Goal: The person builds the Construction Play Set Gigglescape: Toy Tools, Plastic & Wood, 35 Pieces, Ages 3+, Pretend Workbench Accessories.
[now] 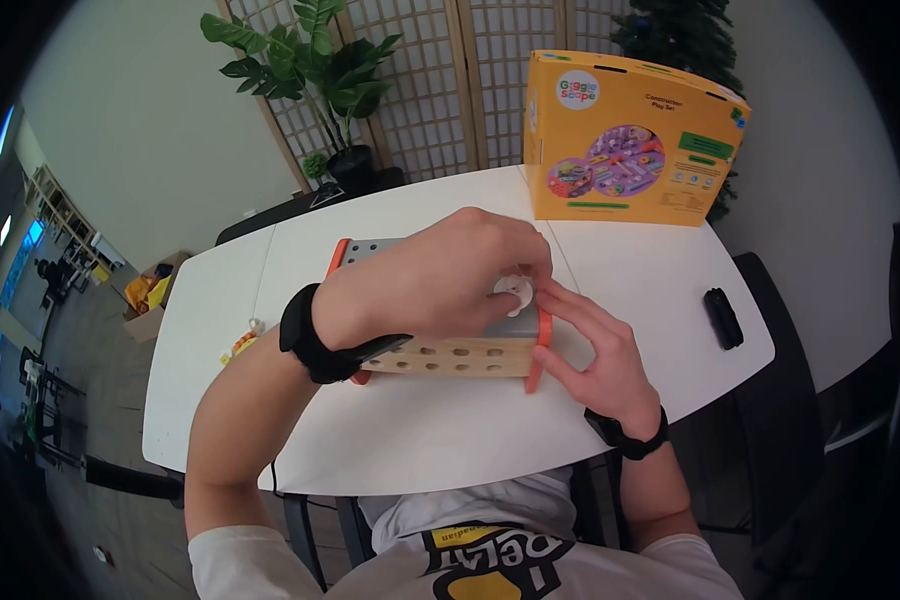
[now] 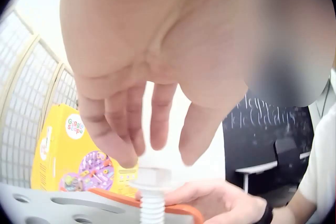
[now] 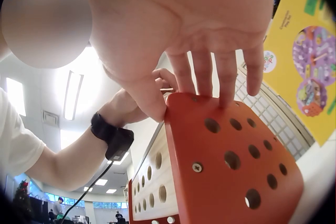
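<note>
A toy workbench has a grey perforated top [image 2: 34, 203], a wooden front [image 1: 460, 358] and an orange end panel [image 3: 226, 155]. My left hand [image 1: 440, 265] reaches over the top from the left. In the left wrist view its fingers [image 2: 160, 124] hang spread around and just above the hex head of a white threaded bolt [image 2: 152, 184], with gaps visible between them. The bolt stands upright near the orange edge; its lower end is out of view. My right hand [image 1: 610, 370] rests against the end panel, fingers straight along its upper edge and thumb at the front edge.
A yellow play-set box [image 1: 635, 140] stands at the back right. A black case [image 1: 723, 318] lies on the white table [image 1: 410, 450] at the right. Small orange, yellow and white pieces [image 1: 242, 342] lie left of the workbench, partly behind my left forearm.
</note>
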Demonstrator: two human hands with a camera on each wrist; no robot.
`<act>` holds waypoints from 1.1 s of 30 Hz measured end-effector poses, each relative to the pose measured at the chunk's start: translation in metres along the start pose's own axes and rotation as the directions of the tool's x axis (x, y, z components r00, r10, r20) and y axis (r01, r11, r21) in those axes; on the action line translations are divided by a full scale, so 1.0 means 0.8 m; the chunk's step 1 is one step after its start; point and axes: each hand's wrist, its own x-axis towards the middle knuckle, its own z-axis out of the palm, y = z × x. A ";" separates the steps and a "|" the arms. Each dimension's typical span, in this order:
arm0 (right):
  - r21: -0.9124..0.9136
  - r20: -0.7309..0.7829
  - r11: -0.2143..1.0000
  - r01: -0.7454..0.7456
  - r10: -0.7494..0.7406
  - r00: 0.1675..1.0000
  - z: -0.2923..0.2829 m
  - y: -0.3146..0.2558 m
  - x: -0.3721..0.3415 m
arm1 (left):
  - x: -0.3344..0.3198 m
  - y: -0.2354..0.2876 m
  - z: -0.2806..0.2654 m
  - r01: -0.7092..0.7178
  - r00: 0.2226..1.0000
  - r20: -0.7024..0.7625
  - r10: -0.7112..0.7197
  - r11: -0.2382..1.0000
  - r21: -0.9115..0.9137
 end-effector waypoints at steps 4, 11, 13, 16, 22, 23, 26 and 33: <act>-0.008 -0.004 1.000 0.012 -0.013 1.000 0.000 -0.001 0.001 | -0.001 0.017 0.007 0.194 0.980 0.005 -0.199 0.960 0.202; -0.062 0.011 0.998 0.029 -0.028 1.000 -0.002 -0.004 0.002 | -0.009 -0.008 0.008 -0.075 0.995 0.069 0.071 0.995 0.059; -0.101 0.040 0.993 0.053 -0.049 0.998 -0.006 -0.004 0.003 | -0.010 -0.009 0.010 -0.078 0.997 -0.010 0.078 0.997 -0.024; -0.174 0.107 0.979 0.103 -0.085 0.991 -0.017 -0.007 0.008 | -0.012 0.003 0.009 0.044 0.997 -0.072 -0.039 0.997 0.071; -0.288 0.285 0.927 0.242 -0.158 0.945 -0.047 -0.010 0.028 | -0.014 0.018 0.024 0.173 0.985 -0.031 -0.171 0.958 0.228; -0.286 0.310 0.925 0.250 -0.157 0.938 -0.051 -0.009 0.032 | -0.015 0.018 0.024 0.162 0.987 -0.040 -0.157 0.961 0.223; -0.245 0.379 0.933 0.264 -0.158 0.912 -0.062 -0.004 0.050 | -0.020 0.002 0.020 -0.020 0.999 -0.033 0.021 0.999 0.046; -0.201 0.413 0.949 0.244 -0.144 0.899 -0.064 0.008 0.073 | -0.018 0.025 0.022 0.187 0.976 -0.134 -0.169 0.974 0.131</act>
